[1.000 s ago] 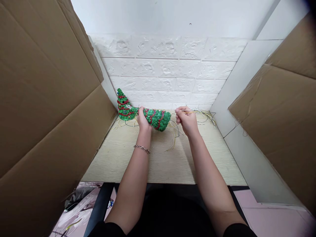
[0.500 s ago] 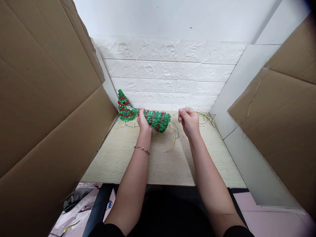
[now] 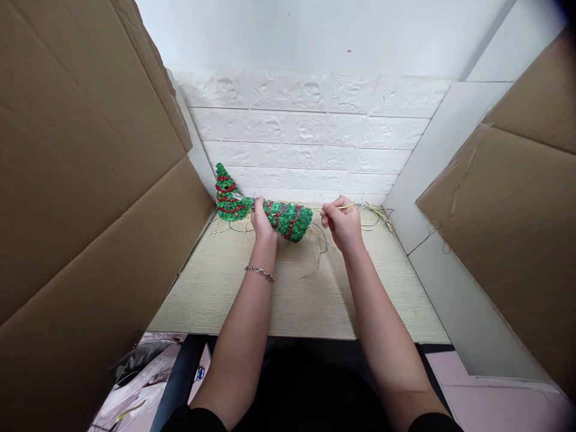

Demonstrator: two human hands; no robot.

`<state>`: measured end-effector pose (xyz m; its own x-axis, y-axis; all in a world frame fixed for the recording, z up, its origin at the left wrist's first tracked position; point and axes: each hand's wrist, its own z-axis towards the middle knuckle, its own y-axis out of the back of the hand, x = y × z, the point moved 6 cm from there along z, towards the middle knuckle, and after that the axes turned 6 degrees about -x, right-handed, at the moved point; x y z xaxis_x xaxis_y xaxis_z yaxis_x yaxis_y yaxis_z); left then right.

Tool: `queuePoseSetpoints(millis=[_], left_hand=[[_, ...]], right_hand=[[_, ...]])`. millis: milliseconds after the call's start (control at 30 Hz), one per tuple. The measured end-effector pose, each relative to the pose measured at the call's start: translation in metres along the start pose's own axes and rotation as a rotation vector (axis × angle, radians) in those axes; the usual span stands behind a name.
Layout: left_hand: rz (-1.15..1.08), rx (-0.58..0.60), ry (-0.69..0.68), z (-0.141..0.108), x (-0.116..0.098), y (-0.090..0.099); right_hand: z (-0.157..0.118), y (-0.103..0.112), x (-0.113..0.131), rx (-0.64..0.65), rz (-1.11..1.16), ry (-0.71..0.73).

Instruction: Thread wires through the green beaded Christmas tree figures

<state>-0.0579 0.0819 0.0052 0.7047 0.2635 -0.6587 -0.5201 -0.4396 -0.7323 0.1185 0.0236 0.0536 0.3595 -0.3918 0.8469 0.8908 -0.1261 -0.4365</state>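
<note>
My left hand [image 3: 262, 219] is wrapped round a small green Christmas tree [image 3: 292, 222] with red garland, held on its side with its wide base to the right. Right of that base, my right hand [image 3: 342, 225] pinches thin wire strands [image 3: 346, 207], pale and yellow, between thumb and fingertips. A gap separates this hand from the tree's base. Behind my left hand, a second decorated Christmas tree [image 3: 228, 195] stands upright in the back left corner. More loose wires [image 3: 317, 258] trail on the table below the held tree.
The pale wooden table [image 3: 306, 306] ends at a front edge near my body. A tall cardboard sheet [image 3: 90, 210] flanks the left side, another cardboard sheet [image 3: 508, 198] the right. A white brick-patterned wall [image 3: 306, 129] closes the back. Tangled wires [image 3: 380, 216] lie at the back right.
My right hand has shifted slightly left, closer to the base of the held tree, with the wires still pinched. My left hand and the tree have hardly moved.
</note>
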Motion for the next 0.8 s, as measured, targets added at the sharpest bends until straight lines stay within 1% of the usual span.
queuePoseSetpoints(millis=[233,400,800], left_hand=[[-0.028,0.029,0.002,0.0025,0.0011,0.0005],[-0.025,0.003,-0.004,0.0021,0.0005,0.002],[-0.034,0.017,0.009,0.002,0.0008,0.0006]], right_hand=[[-0.0002,0.0011,-0.0018,-0.005,0.028,-0.09],[-0.0015,-0.0006,-0.0012,0.016,0.083,-0.138],[-0.0006,-0.0002,-0.0069,0.022,-0.034,-0.152]])
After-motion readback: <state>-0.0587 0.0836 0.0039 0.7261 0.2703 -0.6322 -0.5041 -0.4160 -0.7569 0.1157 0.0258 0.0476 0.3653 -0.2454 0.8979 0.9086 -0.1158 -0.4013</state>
